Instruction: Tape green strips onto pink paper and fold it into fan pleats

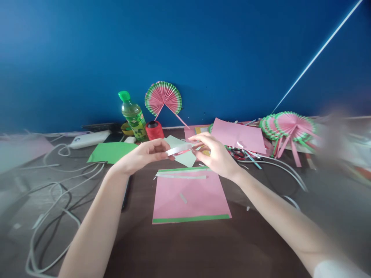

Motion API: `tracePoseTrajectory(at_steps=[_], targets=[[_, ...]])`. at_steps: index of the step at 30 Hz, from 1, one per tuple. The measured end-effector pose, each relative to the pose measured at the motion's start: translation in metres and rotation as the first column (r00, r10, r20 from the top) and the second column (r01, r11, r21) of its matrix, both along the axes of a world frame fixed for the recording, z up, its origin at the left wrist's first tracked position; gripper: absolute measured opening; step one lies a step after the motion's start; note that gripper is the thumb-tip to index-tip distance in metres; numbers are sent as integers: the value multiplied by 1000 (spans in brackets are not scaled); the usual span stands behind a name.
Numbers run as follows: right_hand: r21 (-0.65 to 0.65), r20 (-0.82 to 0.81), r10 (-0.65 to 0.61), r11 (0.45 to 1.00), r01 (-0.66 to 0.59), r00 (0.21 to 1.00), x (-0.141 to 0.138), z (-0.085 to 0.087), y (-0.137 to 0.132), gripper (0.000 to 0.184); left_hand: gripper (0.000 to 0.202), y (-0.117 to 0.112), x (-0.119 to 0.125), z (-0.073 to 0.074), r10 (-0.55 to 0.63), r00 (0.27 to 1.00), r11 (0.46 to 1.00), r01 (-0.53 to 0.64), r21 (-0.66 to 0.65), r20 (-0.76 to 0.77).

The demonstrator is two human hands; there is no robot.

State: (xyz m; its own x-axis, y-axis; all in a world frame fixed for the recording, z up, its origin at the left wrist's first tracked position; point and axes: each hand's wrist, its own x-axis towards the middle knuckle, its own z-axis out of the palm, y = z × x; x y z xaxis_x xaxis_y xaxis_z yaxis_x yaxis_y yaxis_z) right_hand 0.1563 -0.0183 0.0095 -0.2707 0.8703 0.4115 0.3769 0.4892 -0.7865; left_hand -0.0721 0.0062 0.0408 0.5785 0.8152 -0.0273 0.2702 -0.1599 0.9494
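Note:
Above the far edge of a pink paper sheet [191, 200], my left hand [145, 154] pinches what looks like a roll of white tape [179, 149], seen nearly edge-on with red marks on its lower side. Closed at the roll's other end are the fingers of my right hand [213, 150]; whether they grip the roll or a loose tape end is hard to make out. The pink sheet lies flat with green strips along its far and near edges. Thin whitish strips [182, 177] rest on it. Pale green paper [185, 159] lies behind the roll.
A green-capped bottle [133, 116], red thread spool [154, 130] and pleated pink-green fan [164, 98] stand by the blue wall. Green paper [108, 152] and white cables [62, 200] are left. Right are pink paper [239, 135], more fans [292, 125] and scraps.

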Motion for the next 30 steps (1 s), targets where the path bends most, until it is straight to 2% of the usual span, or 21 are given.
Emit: tracePoseTrajectory(at_steps=[3, 5, 9, 12, 16, 20, 23, 27, 30], targets=[[111, -20, -64, 992, 65, 998, -4, 0, -4, 23, 14, -4, 9, 0, -5, 999, 1000, 6, -26, 48], [120, -35, -54, 991, 58, 998, -6, 0, -6, 19, 14, -5, 14, -4, -29, 997, 998, 34, -58, 69], [46, -172, 21, 999, -14, 985, -8, 1, -6, 18, 33, -7, 23, -15, -103, 990, 983, 116, -142, 94], [-51, -301, 60, 996, -79, 952, -6, 3, -3, 19, 43, -8, 28, -23, -136, 982, 977, 154, -145, 130], [-129, -352, 95, 980, -149, 931, -2, 4, -1, 24, 26, -9, 33, -26, -99, 986, 987, 114, -111, 136], [-125, -340, 122, 977, -174, 932, -1, 4, -1, 20, 25, -10, 35, -26, -65, 991, 994, 74, -76, 116], [0, -297, 98, 995, -103, 950, -2, 3, -1, 16, 24, -10, 37, -27, -65, 993, 995, 72, -74, 100], [187, -57, 50, 982, -39, 997, -5, 3, -3, 22, 24, -9, 40, -30, -53, 985, 995, 65, -71, 163], [255, 60, 23, 966, -37, 998, -7, 2, -4, 25, 21, -9, 42, -33, -35, 983, 998, 44, -48, 178]])
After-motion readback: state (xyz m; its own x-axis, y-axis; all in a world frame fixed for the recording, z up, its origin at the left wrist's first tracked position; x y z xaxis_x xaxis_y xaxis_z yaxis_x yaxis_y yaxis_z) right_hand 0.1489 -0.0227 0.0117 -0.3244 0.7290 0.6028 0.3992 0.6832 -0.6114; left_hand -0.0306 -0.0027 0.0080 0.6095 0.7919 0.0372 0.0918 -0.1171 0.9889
